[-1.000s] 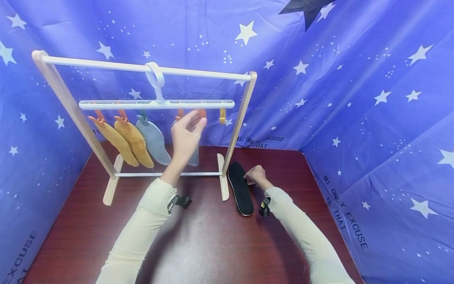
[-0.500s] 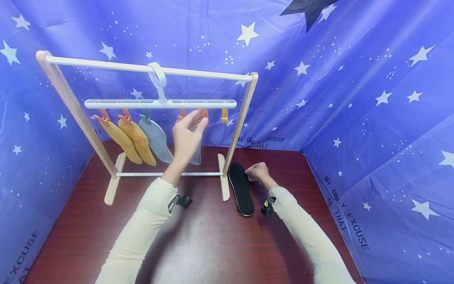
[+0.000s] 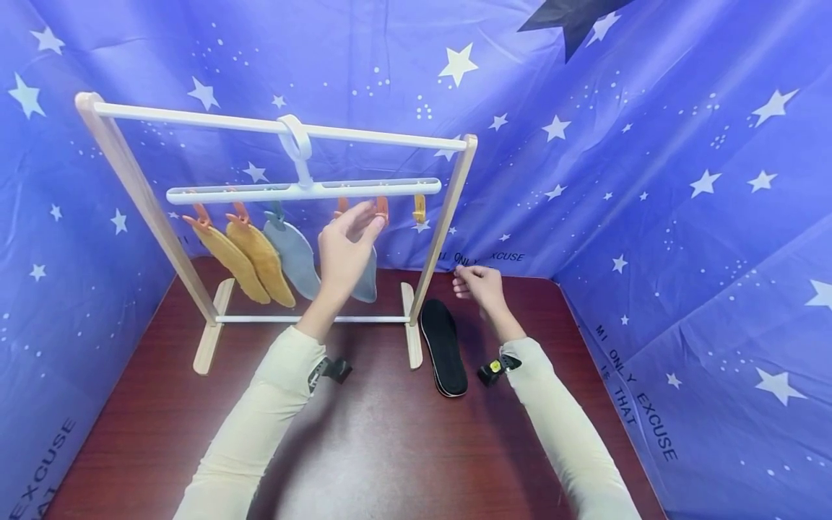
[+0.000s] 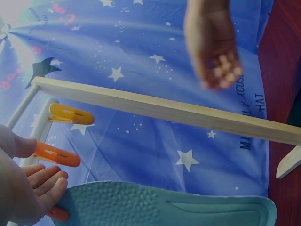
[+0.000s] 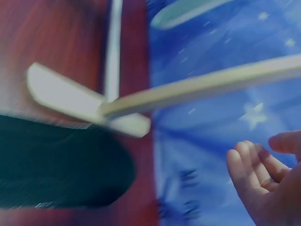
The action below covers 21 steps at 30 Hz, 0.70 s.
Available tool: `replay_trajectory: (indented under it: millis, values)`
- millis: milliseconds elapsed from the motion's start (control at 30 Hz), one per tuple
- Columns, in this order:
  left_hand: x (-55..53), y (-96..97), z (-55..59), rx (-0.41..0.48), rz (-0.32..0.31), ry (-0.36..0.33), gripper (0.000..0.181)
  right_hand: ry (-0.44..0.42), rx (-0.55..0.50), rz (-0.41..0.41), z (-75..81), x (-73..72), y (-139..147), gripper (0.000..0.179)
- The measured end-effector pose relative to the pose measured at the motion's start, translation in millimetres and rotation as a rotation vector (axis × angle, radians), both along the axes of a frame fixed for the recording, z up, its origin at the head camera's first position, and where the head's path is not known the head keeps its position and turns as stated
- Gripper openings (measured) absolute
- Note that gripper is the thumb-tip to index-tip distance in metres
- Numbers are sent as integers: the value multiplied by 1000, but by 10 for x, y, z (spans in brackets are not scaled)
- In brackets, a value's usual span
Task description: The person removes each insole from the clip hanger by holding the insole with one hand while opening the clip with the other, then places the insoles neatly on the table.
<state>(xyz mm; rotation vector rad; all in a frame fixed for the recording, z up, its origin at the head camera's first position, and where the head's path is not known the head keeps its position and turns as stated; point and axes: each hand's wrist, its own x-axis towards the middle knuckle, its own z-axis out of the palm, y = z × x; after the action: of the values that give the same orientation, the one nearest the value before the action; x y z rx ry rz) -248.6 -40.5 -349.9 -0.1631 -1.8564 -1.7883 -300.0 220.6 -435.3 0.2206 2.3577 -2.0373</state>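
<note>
My left hand (image 3: 344, 249) is raised at the white hanger (image 3: 364, 189), its thumb and fingers pinching an orange clip (image 3: 382, 209) on the bar. In the left wrist view the thumb overlaps that clip's top end, with the fingers on the other side. A blue-green insole (image 4: 155, 202) hangs from the neighbouring orange clip (image 4: 58, 214), partly behind the hand in the head view. My right hand (image 3: 482, 287) holds nothing; its fingers are loosely curled, above the far end of a black insole (image 3: 445, 350) lying on the table.
A wooden rack (image 3: 442, 224) carries the hanger. Two yellow insoles (image 3: 230, 263) (image 3: 263, 261) and another blue-grey insole (image 3: 291, 256) hang at its left. At the bar's right end is a yellow clip (image 3: 419, 209). Blue star-printed cloth (image 3: 650, 144) surrounds the reddish table (image 3: 364, 448).
My right hand has left the black insole's side and moved up and back. The hanger's right end has risen slightly. My left hand has stayed at the orange clip.
</note>
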Motion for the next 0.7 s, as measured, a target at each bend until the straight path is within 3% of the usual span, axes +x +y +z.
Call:
replay_trajectory:
  millis: [100,233,433,600,700]
  values:
    - [33,-16,-10,-4,24,17,31,135,-60,-20,137,47,-111,30]
    - [94,-65,-22,17,98,94,25,298,-108,-19,275,134,-278,33]
    - [136,-235,-45,122,219,193,22,458,-78,71,390,245,-488,30]
    - [150,-398,-78,157,274,105,25,512,-10,151,442,288,-643,24]
    - [154,-481,-92,117,234,37,28,521,34,201,448,286,-739,23]
